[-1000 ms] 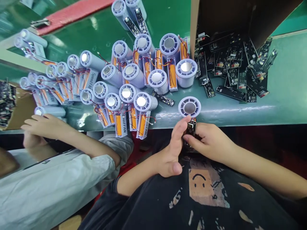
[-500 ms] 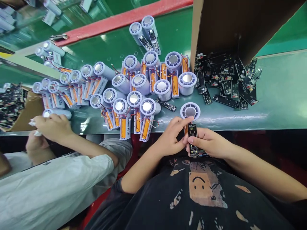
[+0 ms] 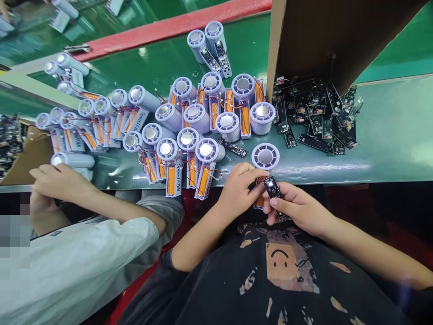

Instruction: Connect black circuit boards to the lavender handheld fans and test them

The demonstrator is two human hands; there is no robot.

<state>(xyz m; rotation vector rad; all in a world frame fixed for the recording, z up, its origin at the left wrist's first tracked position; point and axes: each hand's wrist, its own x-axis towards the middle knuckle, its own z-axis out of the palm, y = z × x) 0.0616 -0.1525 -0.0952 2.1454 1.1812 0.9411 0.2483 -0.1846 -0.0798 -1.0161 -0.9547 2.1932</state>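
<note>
My right hand [image 3: 297,203] grips a narrow black circuit board [image 3: 272,188], thumb on its face and fingers behind it. The board is tilted, with a bright spot near its upper end. Just left of it, my left hand [image 3: 239,186] has thumb and index finger closed near the board's upper end; what is between them is too small to make out. A pale purple handheld fan [image 3: 265,155] lies at the table edge, its round head on the tabletop. Its handle, with an orange battery [image 3: 259,201], extends towards me, partly hidden by my hands.
Several fans with orange batteries and loose wires [image 3: 194,113] crowd the table to the left. One circuit board [image 3: 233,146] lies beside them. More boards [image 3: 314,113] are heaped before a cardboard box [image 3: 275,45]. A co-worker's hands [image 3: 61,183] are at far left.
My right hand has tilted the board, its lower end swinging right, away from the fan handle, so more of the battery shows. My left fingertips have dropped slightly from the fan's head.
</note>
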